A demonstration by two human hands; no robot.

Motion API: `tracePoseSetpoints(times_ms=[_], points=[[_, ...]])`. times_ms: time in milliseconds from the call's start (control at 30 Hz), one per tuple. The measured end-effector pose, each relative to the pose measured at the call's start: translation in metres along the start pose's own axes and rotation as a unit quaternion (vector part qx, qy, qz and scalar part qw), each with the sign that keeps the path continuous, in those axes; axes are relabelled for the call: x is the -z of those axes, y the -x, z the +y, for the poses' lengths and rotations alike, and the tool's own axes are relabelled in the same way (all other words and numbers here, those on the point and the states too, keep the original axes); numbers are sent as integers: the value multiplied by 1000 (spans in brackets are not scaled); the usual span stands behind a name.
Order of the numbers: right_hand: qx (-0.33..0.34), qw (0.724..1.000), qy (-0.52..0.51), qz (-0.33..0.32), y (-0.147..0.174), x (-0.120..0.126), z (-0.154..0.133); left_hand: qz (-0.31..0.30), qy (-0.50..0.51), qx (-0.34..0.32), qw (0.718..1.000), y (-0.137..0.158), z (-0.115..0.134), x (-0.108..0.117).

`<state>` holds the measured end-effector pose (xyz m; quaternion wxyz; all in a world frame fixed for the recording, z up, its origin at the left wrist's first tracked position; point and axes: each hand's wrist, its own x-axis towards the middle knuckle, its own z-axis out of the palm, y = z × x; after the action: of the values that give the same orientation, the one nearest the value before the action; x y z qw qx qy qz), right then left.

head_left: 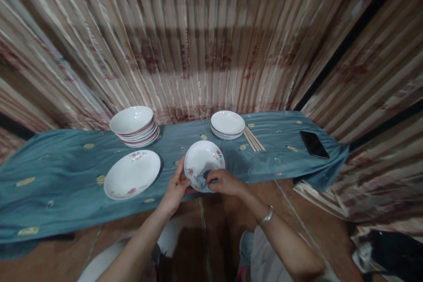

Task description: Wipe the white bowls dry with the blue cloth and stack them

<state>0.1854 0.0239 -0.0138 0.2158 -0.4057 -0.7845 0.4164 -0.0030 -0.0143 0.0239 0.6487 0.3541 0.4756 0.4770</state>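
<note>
My left hand (pixel 178 183) grips the left rim of a small white dish (pixel 201 156) with red flowers on it, its thumb over the edge. The dish is held at the table's front edge, tilted towards me. Over its lower right part, my right hand (pixel 224 181) is closed, with the fingertips pinching a bluish-grey cloth (pixel 200 179) against the inside. Part of the cloth is hidden under the fingers. To the left lies a large white oval plate (pixel 132 174) with a flower pattern.
A stack of white bowls (pixel 134 121) stands at the back left. Behind the dish, several small plates (pixel 228 122) are stacked beside wooden chopsticks (pixel 254 139). A black phone (pixel 313 144) lies far right on the blue tablecloth (pixel 185 134). A pleated curtain (pixel 205 53) hangs behind.
</note>
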Motion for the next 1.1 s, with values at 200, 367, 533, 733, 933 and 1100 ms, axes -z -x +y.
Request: tracePoseSetpoints(times_ms=[200, 367, 533, 733, 933, 1100], points=[[-85, 979, 185, 10, 3, 18, 0, -12, -15, -7, 1000, 0, -1, 1], [-99, 950, 284, 89, -1, 20, 3, -20, -10, -10, 1000, 0, -2, 2], [-21, 927, 330, 175, -12, 14, 17, -16, 3, -10, 1000, -1, -5, 1], [-4, 918, 278, 283, -25, 8, 29, -15, 8, -13, 1000, 0, -5, -2], [5, 926, 132, 353, -51, -4, 33, -16, 6, -16, 1000, 0, -8, -8], [54, 935, -11, 351, -67, -11, 21, -9, 11, -15, 1000, 0, -10, -9]])
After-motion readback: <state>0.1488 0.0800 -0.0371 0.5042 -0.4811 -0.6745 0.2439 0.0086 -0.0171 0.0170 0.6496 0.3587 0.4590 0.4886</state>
